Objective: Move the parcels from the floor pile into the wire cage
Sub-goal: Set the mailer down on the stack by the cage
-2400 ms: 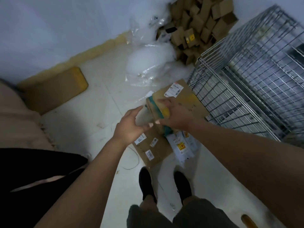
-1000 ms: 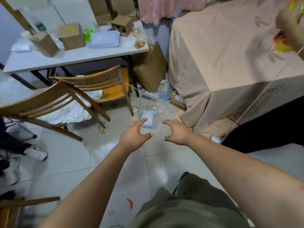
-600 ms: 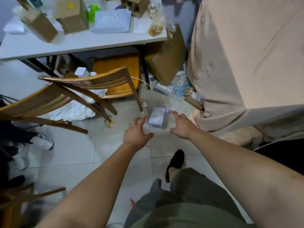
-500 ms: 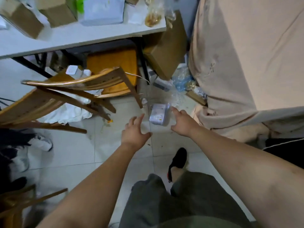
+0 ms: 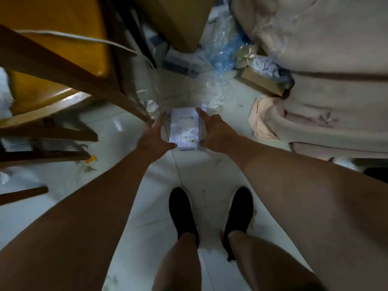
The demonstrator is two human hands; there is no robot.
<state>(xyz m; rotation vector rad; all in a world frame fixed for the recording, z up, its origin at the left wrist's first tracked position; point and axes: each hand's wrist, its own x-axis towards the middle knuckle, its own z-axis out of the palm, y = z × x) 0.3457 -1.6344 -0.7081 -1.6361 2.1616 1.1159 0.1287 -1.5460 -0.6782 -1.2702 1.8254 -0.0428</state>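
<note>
A small white parcel [image 5: 184, 128] with a printed label lies flat on the pale tiled floor, wrapped in clear plastic. My left hand [image 5: 154, 136] is at its left edge, fingers straight and spread, the thumb near the parcel's near corner. My right hand [image 5: 213, 131] is against its right edge with the index finger stretched along the side. Neither hand has closed round the parcel. The wire cage is out of view.
A wooden chair [image 5: 63, 80] with an orange seat stands at the left, its leg close to my left hand. A cloth-covered piece of furniture [image 5: 325, 70] fills the right. Crumpled clear and blue plastic [image 5: 222, 49], a cardboard box [image 5: 178, 19] and a small carton [image 5: 260, 82] lie beyond the parcel.
I have bent down and the view has closed in on the floor. Both hands have dropped from above the parcel to its two sides.
</note>
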